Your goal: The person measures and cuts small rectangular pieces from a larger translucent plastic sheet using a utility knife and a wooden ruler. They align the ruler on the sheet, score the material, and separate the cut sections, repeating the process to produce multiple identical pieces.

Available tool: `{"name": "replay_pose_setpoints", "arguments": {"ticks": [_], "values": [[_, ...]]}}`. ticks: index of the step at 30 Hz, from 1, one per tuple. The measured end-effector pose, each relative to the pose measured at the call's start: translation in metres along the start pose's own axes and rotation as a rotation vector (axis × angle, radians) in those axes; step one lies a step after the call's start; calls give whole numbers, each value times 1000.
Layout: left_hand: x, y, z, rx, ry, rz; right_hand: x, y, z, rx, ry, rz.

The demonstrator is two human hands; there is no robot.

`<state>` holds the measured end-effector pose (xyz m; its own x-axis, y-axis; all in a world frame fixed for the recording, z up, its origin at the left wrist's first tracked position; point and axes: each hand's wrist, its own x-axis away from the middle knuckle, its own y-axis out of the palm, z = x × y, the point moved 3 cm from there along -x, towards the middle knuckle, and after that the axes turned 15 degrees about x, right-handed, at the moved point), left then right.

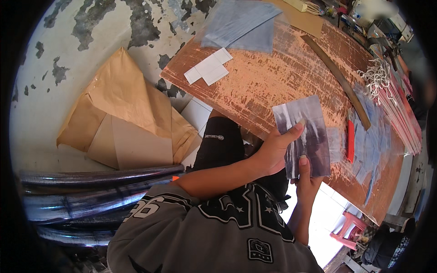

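A glossy, see-through grey plastic sheet [314, 118], perhaps a small stack, is held up above the table's near edge. My left hand [275, 150] grips its left side, the thumb lying across the front. At the lower edge my right hand [309, 179] pinches it with the thumb in front. The fingers behind the sheet are mostly hidden. Just right of it lie a red, narrow tool [350, 141] and a loose spread of clear plastic pieces [371, 143].
On the worn brown table [264, 77] lie white paper pieces [209, 67], large clear plastic sheets [241, 25] and a curved wooden strip [339, 82]. Pink bundles with white strings [398, 111] sit far right. Brown paper wrapping [123, 100] and shiny plastic rolls [91, 200] stand left; a pink stool [350, 230] is lower right.
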<state>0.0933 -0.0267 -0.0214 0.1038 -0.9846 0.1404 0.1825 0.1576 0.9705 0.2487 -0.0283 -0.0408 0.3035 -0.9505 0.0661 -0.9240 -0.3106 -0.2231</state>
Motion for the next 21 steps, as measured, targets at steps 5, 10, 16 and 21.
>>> {"name": "replay_pose_setpoints", "arguments": {"ticks": [5, 10, 16, 21], "values": [[12, -1, 8, -41, 5, 53, 6, 10, -1, -86, 15, -39], [13, -4, 11, -56, 12, 48, -1, 13, -5, -90, -7, -106], [15, -5, 17, -74, 5, 32, 3, 22, -17, -112, -93, -117], [11, -11, 22, -69, 8, 103, 1, 26, -20, -133, -66, -136]]}}
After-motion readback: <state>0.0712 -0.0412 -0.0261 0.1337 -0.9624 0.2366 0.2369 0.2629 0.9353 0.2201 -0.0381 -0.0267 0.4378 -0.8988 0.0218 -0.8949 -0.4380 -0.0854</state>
